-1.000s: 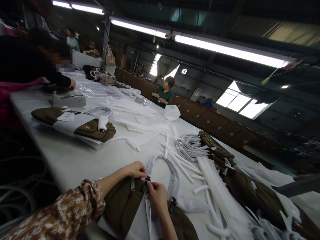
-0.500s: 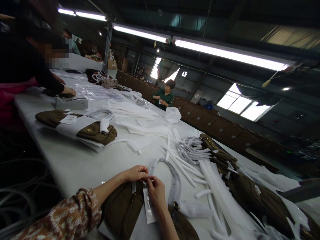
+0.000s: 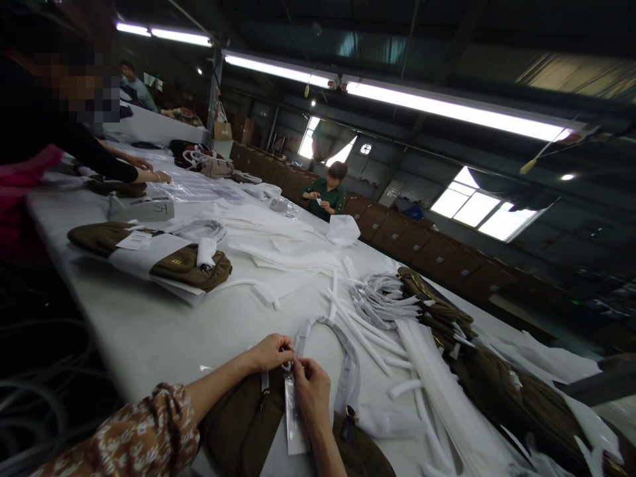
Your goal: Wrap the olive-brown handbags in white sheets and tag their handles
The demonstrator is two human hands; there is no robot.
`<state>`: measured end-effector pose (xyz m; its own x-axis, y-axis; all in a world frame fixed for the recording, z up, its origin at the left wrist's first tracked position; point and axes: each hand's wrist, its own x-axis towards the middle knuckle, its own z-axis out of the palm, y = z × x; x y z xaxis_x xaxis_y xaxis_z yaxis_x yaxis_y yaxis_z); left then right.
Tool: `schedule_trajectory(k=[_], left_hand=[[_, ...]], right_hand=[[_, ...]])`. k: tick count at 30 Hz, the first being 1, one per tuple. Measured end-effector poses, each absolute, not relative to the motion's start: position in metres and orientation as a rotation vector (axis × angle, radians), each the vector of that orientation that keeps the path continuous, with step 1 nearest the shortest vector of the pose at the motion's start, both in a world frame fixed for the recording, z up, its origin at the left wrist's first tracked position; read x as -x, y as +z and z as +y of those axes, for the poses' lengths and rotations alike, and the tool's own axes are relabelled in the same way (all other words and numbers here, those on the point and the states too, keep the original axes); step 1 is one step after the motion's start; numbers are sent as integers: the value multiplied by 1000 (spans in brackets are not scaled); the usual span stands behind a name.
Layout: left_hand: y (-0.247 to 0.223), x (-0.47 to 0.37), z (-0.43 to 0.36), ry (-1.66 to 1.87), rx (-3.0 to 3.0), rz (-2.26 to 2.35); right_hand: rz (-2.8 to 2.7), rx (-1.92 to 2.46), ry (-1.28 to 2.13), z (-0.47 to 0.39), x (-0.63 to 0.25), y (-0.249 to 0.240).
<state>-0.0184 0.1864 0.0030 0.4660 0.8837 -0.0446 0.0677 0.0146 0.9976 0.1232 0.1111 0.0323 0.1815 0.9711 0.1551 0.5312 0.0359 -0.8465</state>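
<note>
A brown handbag (image 3: 233,424) lies in front of me, with a white paper band across it and its handle (image 3: 350,364) wrapped in pale film. My left hand (image 3: 271,352) is closed in a pinch over the bag's top, beside one end of the handle. Fingertip to fingertip with it, my right hand (image 3: 313,391) pinches too. Between them shows a thin pale loop, which looks like the string of the white hang tag (image 3: 297,421) dangling below. The tag hangs over the paper band, beside my right palm. Exactly how the fingers grip the string is hard to see.
Another wrapped brown bag (image 3: 189,262) lies at the left, near a grey box-like holder (image 3: 142,209). White foam strips (image 3: 358,331) and sheets (image 3: 278,255) cover the middle. More brown bags (image 3: 517,391) are piled right. Co-workers stand at the left (image 3: 44,119) and far side (image 3: 325,192).
My hands stay together and have shifted very slightly down; the loop shows more clearly between them. At the left, the co-worker's hands have reached further across the table.
</note>
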Motion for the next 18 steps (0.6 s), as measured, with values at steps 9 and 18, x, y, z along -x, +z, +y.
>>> schedule_trajectory(k=[9,18], left_hand=[[8,14,179,845,-1151,744],[5,25,184,885,-714,649]], right_hand=[[-1141,1519,1122,116,-137,16],[-1035,1063,1643,91,-143,25]])
